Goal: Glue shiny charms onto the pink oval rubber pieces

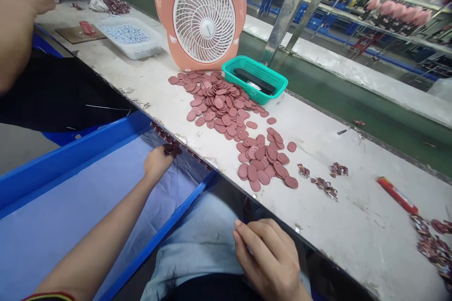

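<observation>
My left hand [157, 160] reaches into a blue tray [141, 124] lined with pale sheeting, below the table edge. Its fingers are closed around a small dark brown piece [173, 150], whose kind I cannot make out. Similar dark pieces [196, 156] sit in a row along the tray's end beside it. Over my lap, my right hand [270, 256] has its fingers curled together; anything inside them is hidden. A spread pile of flat, oval, reddish-brown pieces [226, 108] lies on the white table [318, 141], some showing small holes.
An orange fan [167, 19] stands behind the pile, next to a green basket [259, 95] holding a dark object. Small brown clusters [321, 186] and a red packet [397, 195] lie rightward. A white basin [137, 49] and another person's arm [17, 23] are at left.
</observation>
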{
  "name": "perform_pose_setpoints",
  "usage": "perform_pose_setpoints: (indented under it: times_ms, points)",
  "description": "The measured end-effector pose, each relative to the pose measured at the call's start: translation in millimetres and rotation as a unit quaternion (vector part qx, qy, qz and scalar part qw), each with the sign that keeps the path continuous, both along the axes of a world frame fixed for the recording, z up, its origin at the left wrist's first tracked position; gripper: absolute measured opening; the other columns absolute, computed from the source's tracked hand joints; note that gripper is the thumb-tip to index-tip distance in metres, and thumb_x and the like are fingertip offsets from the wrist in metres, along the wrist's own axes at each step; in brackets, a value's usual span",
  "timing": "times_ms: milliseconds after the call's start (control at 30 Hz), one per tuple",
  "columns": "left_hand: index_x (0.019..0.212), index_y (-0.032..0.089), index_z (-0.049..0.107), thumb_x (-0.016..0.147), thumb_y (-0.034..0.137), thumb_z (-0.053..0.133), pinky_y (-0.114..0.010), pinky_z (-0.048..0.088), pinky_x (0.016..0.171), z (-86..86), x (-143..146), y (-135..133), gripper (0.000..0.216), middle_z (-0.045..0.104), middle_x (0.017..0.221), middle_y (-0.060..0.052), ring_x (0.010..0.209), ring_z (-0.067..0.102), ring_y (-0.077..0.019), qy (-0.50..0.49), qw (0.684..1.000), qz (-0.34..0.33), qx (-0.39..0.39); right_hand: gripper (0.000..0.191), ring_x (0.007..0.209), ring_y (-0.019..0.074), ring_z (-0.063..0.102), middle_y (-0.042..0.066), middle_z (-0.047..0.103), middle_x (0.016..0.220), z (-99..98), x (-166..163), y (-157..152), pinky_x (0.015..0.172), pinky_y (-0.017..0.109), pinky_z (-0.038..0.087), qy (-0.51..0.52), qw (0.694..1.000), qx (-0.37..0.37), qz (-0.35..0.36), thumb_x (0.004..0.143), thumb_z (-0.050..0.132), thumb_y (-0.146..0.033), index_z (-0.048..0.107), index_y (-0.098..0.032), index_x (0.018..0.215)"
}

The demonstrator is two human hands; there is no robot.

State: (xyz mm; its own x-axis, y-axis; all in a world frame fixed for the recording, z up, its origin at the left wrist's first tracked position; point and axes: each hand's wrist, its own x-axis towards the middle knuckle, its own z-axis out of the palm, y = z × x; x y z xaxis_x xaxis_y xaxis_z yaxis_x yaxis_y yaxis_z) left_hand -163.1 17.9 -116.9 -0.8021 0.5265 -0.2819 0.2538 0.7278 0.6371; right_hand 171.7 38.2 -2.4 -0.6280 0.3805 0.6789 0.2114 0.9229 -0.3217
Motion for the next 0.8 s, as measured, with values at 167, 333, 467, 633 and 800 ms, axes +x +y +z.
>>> perform_pose_setpoints:
  times_ms: [167,333,467,633,800]
  points:
    - [0.120,0.017,0.066,0.094,0.038,0.066,-0.051,0.055,0.093,-18.3,-15.1,14.7,0.034,0.067,0.125,-0.010,0.110,0.066,-0.0288,0.058,0.994,-0.048,-0.081,0.016,0.055,0.0141,0.059,0.004,0.067,0.066,-3.8,5.5,1.0,0.049,0.025,0.053,0.001,1.000,-0.009,-0.012,0.087,0.063,-0.002,0.068,-0.013,0.098]
    - [0.124,0.018,0.064,0.094,0.038,0.066,-0.051,0.056,0.092,-33.4,-21.6,18.2,0.036,0.065,0.128,-0.011,0.110,0.065,-0.0287,0.085,0.988,-0.068,-0.113,0.015,0.055,0.0146,0.058,0.005,0.066,0.066,-5.4,8.5,2.9,0.048,0.026,0.053,-0.001,1.000,-0.016,-0.013,0.087,0.064,-0.002,0.068,-0.011,0.098]
    - [0.124,0.018,0.064,0.094,0.038,0.066,-0.050,0.056,0.090,-39.0,-24.1,19.7,0.036,0.066,0.127,-0.010,0.109,0.066,-0.0284,0.093,0.986,-0.070,-0.124,0.015,0.055,0.0149,0.057,0.005,0.067,0.066,-5.7,8.6,5.9,0.047,0.027,0.052,0.000,1.000,-0.018,-0.011,0.086,0.064,-0.001,0.068,-0.010,0.096]
    - [0.123,0.018,0.064,0.094,0.037,0.066,-0.049,0.057,0.089,-41.5,-26.0,20.9,0.034,0.066,0.125,-0.010,0.107,0.067,-0.0278,0.100,0.987,-0.063,-0.113,0.016,0.056,0.0152,0.058,0.005,0.067,0.067,-7.0,8.6,6.3,0.049,0.027,0.052,0.001,1.000,-0.019,-0.019,0.085,0.065,-0.001,0.069,-0.010,0.098]
    - [0.118,0.017,0.066,0.094,0.036,0.066,-0.045,0.059,0.082,-37.7,-23.7,17.9,0.031,0.069,0.116,-0.009,0.097,0.069,-0.0242,0.130,0.990,-0.041,-0.044,0.017,0.059,0.0151,0.060,0.004,0.066,0.069,-3.1,22.2,8.5,0.053,0.027,0.053,-0.006,0.999,-0.004,-0.032,0.087,0.065,-0.002,0.069,-0.011,0.101]
